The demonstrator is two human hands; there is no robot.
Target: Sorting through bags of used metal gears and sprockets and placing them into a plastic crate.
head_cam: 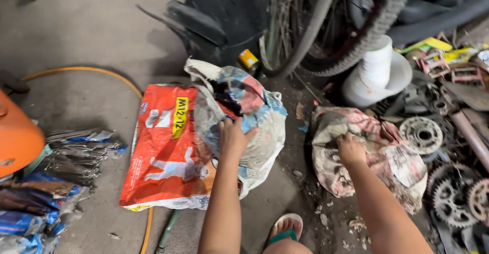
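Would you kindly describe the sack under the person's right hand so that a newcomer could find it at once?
Start at the bicycle wheel at the top, drop past the white plastic tub, and look at the floor below it. There lies a crumpled, dirty sack with faded pink print, the right hand gripping its top. Unlike the bluish sack under the left hand, it sits beside the rusty gears.

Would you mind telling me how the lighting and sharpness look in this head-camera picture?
Head view: soft, even light without glare; the left hand on the dirty sack and the right hand on the pink sack look sharp; the black bin is dim.
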